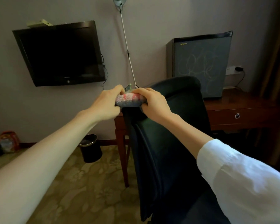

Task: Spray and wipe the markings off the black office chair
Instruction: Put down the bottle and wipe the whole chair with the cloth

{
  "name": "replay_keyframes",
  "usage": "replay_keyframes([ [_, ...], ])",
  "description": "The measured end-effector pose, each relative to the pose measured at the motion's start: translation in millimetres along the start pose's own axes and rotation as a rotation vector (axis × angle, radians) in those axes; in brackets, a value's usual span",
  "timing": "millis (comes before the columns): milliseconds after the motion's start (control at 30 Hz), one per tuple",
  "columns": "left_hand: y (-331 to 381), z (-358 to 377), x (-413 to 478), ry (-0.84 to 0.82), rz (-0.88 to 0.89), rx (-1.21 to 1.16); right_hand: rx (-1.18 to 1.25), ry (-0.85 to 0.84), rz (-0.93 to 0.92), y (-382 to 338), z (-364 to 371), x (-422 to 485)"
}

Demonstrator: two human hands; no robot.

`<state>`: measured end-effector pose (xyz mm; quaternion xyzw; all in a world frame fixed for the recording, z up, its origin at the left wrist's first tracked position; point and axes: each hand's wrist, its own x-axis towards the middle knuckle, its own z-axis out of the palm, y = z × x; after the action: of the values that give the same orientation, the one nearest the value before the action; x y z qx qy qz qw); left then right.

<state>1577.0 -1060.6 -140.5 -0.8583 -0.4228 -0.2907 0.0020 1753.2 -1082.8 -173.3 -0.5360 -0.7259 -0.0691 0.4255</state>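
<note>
The person is wearing a white, loose-fitting sleeve (242, 180) on the right arm. Its thin fabric is creasing in soft folds and is ending in a plain cuff edge partway up the forearm, leaving the wrist and right hand (152, 102) uncovered. The left forearm (47, 159) is showing bare from the near left corner out to the left hand (108, 102).

Cloth (128, 101): nubby terry, red-stained. Chair (165, 135): matt black fabric. Desk (233, 110), 3 o'clock: glossy reddish wood. Bin (90, 148), 8 o'clock: shiny metal rim. Carpet (81, 183): patterned pile.
</note>
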Motion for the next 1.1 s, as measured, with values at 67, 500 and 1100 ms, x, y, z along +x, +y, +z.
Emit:
replay_keyframes([
  [67, -2, -1, -1, 0.000, -0.007, -0.004, 0.010, -0.022, 0.000, -2, -4, -2],
  [500, 18, -16, -49, 0.089, 0.062, 0.109, 0.105, 0.015, -0.063, -21, -17, -40],
  [1100, 85, -33, -150, 0.284, 0.153, 0.170, 0.266, 0.021, -0.136, -52, -57, -129],
])
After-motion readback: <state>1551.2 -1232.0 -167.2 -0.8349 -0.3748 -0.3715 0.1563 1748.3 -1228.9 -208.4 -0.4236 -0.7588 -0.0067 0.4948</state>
